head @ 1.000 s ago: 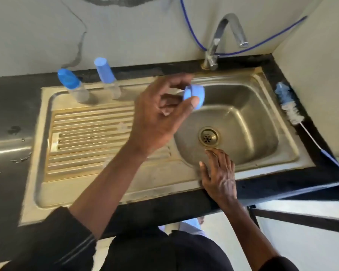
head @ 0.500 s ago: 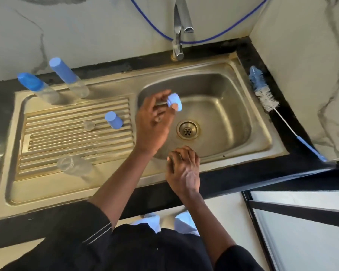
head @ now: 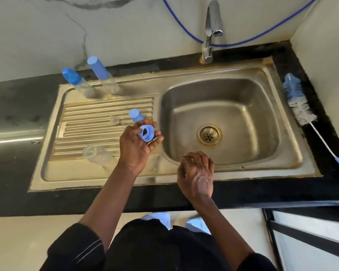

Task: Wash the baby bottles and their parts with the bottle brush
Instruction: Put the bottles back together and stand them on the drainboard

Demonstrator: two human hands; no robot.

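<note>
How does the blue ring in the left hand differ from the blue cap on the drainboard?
The blue ring is held in the left hand; the blue cap stands on the drainboard. The ring shows an open hole; the cap's top is closed. Both are light blue.

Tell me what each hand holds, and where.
Left hand pinches the blue bottle ring by its outer wall; right hand rests on the sink rim, holding nothing visible.

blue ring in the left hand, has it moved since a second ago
Yes. The left hand has carried the blue ring leftward, from over the basin near the drain to the edge of the draining board.
</note>
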